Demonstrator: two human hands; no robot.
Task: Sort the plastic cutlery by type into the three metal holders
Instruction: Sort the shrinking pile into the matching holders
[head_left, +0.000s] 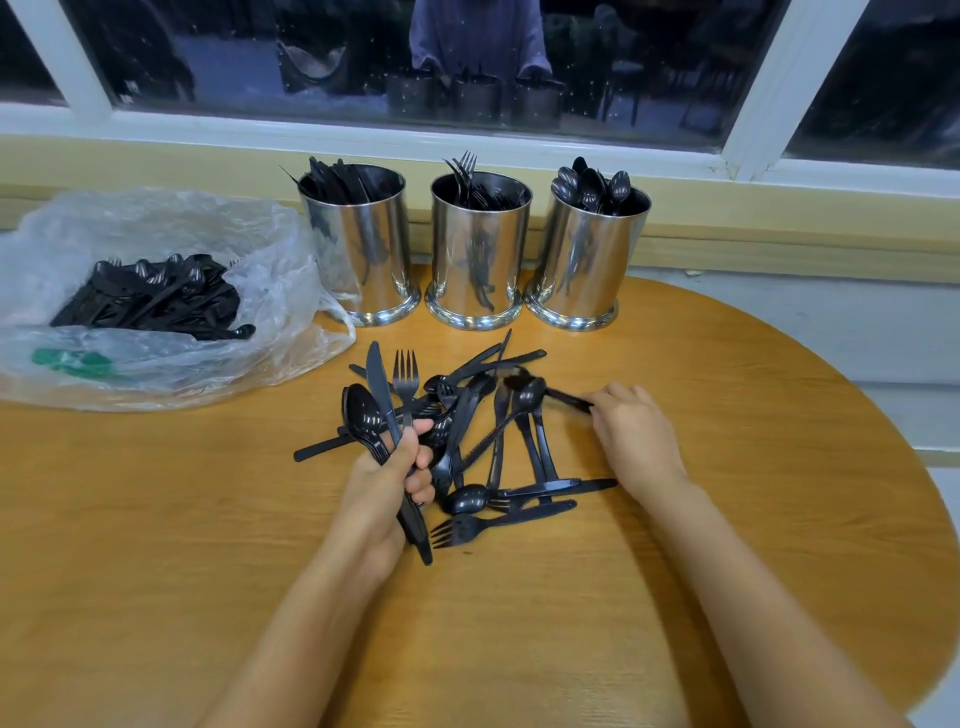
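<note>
So, left hand (387, 483) sits at the near-left edge of the loose pile of black plastic cutlery (483, 452), fingers (421, 457) curled tight round a mixed bunch (402, 441) of handles: at least a black plastic spoon (365, 415), a black plastic knife (378, 382) and a black plastic fork (405, 376), heads pointing toward the holders, handle ends sticking out below the palm. Right hand (636, 434) is at the pile's right edge, fingertips pinching the handle end of a second black spoon (530, 391), bowl blurred over the pile's far side; cannot tell if it is lifted clear. Pile lies on the round wooden surface (727, 467), forks, knives and spoons crossed over each other. Three shiny cylindrical metal holders stand upright in a row just beyond the pile, near the window ledge: left holder (363, 249) has knives, middle holder (475, 254) forks, right holder (589, 254) spoons, tips showing above the rims. Crumpled clear plastic bag (171, 223) lies left of the holders, right against the left one, open, with a heap of more black cutlery (150, 301) inside. Dark window pane (234, 52) behind reflects the holders.
</note>
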